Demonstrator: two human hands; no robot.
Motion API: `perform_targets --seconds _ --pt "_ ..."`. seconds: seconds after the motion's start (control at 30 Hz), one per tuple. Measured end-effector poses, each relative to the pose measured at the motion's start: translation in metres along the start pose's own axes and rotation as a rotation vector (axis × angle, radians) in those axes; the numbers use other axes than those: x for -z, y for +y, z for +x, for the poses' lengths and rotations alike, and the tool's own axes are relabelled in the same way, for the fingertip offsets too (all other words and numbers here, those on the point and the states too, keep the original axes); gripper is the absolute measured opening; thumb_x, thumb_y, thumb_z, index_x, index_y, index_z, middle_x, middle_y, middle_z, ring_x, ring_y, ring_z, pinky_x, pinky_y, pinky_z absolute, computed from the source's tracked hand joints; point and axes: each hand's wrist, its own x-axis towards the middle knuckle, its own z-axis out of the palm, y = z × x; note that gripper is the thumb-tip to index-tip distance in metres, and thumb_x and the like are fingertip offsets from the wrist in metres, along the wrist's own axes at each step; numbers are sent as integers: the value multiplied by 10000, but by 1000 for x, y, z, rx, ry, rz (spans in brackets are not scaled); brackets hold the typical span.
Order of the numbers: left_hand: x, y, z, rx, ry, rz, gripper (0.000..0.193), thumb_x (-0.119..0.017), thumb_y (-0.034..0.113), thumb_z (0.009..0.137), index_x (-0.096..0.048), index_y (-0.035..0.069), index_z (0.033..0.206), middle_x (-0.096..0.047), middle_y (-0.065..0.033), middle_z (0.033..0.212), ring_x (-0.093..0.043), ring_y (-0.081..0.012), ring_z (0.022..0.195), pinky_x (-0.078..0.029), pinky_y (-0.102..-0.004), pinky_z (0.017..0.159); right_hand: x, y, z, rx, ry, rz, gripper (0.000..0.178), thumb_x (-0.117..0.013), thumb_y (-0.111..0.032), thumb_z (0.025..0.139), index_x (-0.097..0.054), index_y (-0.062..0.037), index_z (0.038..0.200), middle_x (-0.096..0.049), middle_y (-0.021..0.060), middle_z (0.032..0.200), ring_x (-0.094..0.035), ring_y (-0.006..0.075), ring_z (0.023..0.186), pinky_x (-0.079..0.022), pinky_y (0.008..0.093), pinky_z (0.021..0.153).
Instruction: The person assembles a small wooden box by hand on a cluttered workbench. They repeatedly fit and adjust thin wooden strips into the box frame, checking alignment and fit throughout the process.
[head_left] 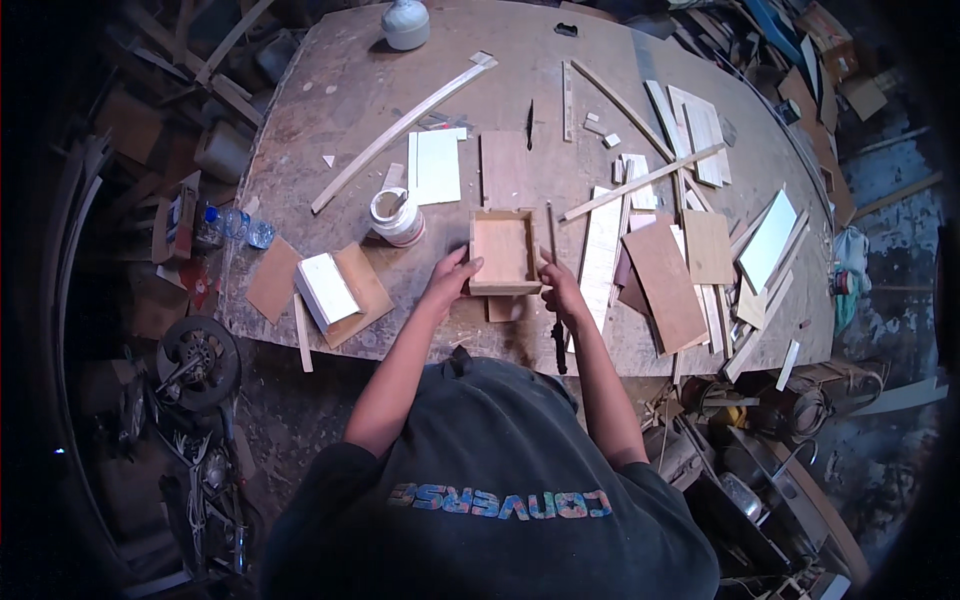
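A small open wooden box [503, 290], with its open side facing up, is held between my two hands at the near part of the workbench. My left hand [453, 275] grips its left side, thumb on the near left corner. Around the right side my right hand [562, 288] is closed, its fingers partly hidden. A thin dark rod-like tool [551, 225] lies just beside the box's right wall. Beyond the box is a flat brown wood panel [506, 165]. To its left stands an open white tub [398, 228] with a stick leaning in it.
The worn workbench [300, 150] carries a long wood strip [400, 132], a white board [435, 168] and a white-topped block [326, 290]. Many loose boards, including a brown panel [664, 292], are heaped at right. A plastic bottle [232, 222] lies at the left edge; a white container [405, 25] stands far back.
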Motion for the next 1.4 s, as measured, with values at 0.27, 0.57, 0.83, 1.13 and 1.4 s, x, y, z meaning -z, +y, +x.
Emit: perform_targets --seconds 0.27,0.57,0.83,1.13,1.4 --pt "2 -26 -8 18 72 -29 737 -698 116 959 -309 -17 1571 -644 -154 1335 -641 -182 1156 -495 -298 970 4 35 14 -78 48 -65 496 -566 -205 955 -551 -143 1447 -658 74 1036 -512 101 573 -334 245 453" --pt "27 -49 1 -92 83 2 620 -652 108 986 -393 25 1544 -687 -133 1267 -683 -163 1084 -569 -322 850 54 112 66 80 181 -41 303 -605 -67 915 -582 40 1198 -710 157 929 -713 202 792 -557 307 731" --pt "-1 -56 38 -241 180 91 544 -666 86 975 -468 -28 1469 -672 -143 1293 -657 -179 1129 -515 -304 967 44 135 42 402 435 -313 322 -472 -228 1050 -509 11 1262 -611 101 809 -568 195 733 -489 359 705" --pt "-12 -63 58 -226 -17 363 720 -664 66 960 -324 96 1594 -689 -156 1224 -679 -145 1002 -537 -277 866 12 81 -12 525 431 -691 266 -563 -133 988 -597 -64 1243 -681 203 730 -665 349 652 -508 459 615" --pt "-14 -53 36 -373 -29 614 919 -682 67 935 -126 214 1651 -498 -170 1523 -659 -217 1136 -541 -344 949 -36 74 -19 498 245 -805 414 -489 -155 1000 -543 -97 1406 -670 313 865 -658 508 815 -508 578 730"
